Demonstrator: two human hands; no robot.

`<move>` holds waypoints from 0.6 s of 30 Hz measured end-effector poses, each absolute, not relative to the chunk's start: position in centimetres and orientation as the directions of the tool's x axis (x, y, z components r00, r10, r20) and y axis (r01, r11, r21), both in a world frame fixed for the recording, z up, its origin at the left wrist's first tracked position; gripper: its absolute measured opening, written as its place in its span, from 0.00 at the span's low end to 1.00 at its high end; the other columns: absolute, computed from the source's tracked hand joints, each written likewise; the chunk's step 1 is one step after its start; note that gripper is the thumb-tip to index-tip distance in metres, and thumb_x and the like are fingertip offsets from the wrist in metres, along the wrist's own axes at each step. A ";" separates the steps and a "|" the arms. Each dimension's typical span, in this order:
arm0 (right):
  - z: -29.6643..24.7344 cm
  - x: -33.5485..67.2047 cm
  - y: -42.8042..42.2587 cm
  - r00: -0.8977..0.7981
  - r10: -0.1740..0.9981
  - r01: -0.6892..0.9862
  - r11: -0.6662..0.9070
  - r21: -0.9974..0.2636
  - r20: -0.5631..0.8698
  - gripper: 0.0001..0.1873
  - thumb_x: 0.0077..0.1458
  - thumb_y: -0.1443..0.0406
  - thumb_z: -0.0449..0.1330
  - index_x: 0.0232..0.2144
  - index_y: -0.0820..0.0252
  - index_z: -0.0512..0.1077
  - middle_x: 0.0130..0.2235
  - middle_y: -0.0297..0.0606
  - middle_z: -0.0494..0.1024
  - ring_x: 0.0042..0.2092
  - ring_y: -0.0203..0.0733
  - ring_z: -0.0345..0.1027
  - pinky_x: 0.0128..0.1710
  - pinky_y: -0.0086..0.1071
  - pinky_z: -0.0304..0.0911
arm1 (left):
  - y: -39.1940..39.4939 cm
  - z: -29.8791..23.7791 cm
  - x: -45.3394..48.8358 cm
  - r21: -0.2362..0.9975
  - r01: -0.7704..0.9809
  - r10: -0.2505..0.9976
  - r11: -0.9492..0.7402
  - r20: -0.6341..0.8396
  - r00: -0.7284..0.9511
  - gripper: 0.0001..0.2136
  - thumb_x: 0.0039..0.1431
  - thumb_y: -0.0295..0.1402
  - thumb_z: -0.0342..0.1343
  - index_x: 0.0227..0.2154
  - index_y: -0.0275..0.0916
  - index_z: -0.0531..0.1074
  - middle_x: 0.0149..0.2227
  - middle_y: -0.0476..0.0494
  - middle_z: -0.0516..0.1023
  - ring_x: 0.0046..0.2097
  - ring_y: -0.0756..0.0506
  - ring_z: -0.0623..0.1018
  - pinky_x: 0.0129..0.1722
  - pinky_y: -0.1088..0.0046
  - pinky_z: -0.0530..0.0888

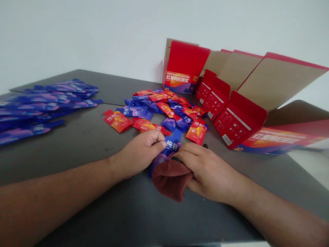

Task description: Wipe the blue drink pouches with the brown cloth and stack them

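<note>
My left hand (142, 151) is closed, pinching the edge of a blue sachet (171, 144) that lies on the dark table (89, 144). My right hand (205, 171) grips a dark red cloth (171, 178) and presses it against the lower part of the same sachet. Just beyond my hands lies a loose heap of red and blue sachets (164, 109).
Rows of blue sachets (43, 103) are laid out at the left of the table. Open red cardboard boxes (182, 72) and flattened ones (239, 116) stand at the back right. The table's right edge (308, 171) drops off near the boxes.
</note>
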State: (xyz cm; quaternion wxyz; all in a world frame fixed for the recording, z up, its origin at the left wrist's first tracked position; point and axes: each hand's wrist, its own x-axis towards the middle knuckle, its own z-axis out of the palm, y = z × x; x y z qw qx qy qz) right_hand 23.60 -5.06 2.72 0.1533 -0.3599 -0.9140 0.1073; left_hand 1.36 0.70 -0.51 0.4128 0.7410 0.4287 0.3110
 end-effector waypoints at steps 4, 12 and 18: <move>2.5 23.9 -4.8 -0.551 0.793 0.746 0.608 -0.273 0.260 0.10 0.55 0.72 0.61 0.41 0.59 0.69 0.43 0.41 0.75 0.44 0.46 0.69 0.41 0.37 0.66 | 0.7 -0.8 1.4 0.910 0.342 0.903 -0.233 0.071 0.425 0.10 0.66 0.37 0.53 0.30 0.40 0.68 0.28 0.53 0.70 0.30 0.49 0.68 0.31 0.71 0.65; 2.6 23.6 -5.0 -0.716 0.666 0.600 0.741 -0.302 0.209 0.13 0.60 0.69 0.62 0.48 0.58 0.71 0.47 0.39 0.76 0.48 0.45 0.70 0.47 0.37 0.66 | 0.8 -0.6 1.3 0.873 0.378 0.890 -0.308 0.124 0.439 0.09 0.66 0.36 0.54 0.31 0.40 0.69 0.29 0.53 0.71 0.32 0.49 0.69 0.33 0.72 0.66; 2.5 23.9 -4.9 -0.558 0.789 0.745 0.613 -0.263 0.260 0.09 0.55 0.72 0.62 0.39 0.59 0.69 0.42 0.40 0.74 0.43 0.45 0.69 0.40 0.37 0.65 | 0.7 -0.7 1.4 0.903 0.349 0.899 -0.251 0.084 0.429 0.09 0.66 0.36 0.53 0.30 0.40 0.69 0.27 0.53 0.70 0.30 0.50 0.67 0.31 0.71 0.65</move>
